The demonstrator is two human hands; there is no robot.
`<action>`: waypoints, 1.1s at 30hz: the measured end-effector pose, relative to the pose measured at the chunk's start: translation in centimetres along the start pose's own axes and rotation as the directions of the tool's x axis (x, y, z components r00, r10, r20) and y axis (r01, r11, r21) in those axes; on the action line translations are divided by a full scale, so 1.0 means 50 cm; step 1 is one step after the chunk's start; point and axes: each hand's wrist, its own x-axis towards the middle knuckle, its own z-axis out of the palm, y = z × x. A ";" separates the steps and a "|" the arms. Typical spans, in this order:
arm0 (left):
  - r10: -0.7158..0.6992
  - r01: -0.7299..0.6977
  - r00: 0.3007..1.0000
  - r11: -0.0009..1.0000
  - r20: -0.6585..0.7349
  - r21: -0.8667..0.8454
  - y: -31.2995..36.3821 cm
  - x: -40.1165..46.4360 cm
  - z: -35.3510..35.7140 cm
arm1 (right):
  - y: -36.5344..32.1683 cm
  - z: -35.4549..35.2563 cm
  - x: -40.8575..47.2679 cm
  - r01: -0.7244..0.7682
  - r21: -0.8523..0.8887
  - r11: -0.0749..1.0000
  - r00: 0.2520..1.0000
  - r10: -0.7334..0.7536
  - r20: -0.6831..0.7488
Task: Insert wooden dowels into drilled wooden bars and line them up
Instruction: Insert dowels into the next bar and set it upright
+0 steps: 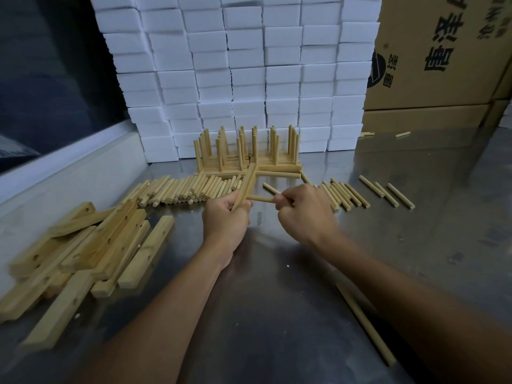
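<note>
My left hand (225, 220) grips a drilled wooden bar (246, 189) that stands tilted above the table. One dowel (279, 175) sticks out of its upper end to the right. My right hand (302, 210) pinches a second dowel (261, 199) whose left end meets the bar's lower part, and it holds another dowel (271, 188) between its fingers. Loose dowels (182, 189) lie in a row behind my hands. Drilled bars (83, 250) are heaped at the left. Finished bars with upright dowels (246, 153) stand in a line at the back.
The steel table (277, 286) carries more dowels at the right (388, 191) and one long dowel (365, 325) by my right forearm. White foam blocks (249, 65) are stacked behind. Cardboard boxes (443, 51) stand at the back right.
</note>
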 end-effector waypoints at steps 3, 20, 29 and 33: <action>-0.009 0.009 1.000 1.000 0.004 -0.010 0.000 0.002 0.000 | 0.004 0.006 0.000 0.028 0.008 1.000 0.999 -0.027 -0.036; -0.182 0.237 0.952 0.947 0.245 -0.218 0.027 0.000 -0.007 | 0.018 -0.018 0.012 0.079 0.365 0.928 0.978 -0.001 -0.210; -0.341 0.392 0.920 0.776 0.196 -0.494 0.024 0.020 -0.020 | 0.046 -0.002 0.002 0.048 -0.084 0.995 0.998 -0.043 0.054; -0.355 0.405 0.913 0.735 0.200 -0.544 0.019 0.023 -0.022 | 0.050 0.016 0.015 0.080 -0.353 0.932 0.992 -0.038 0.122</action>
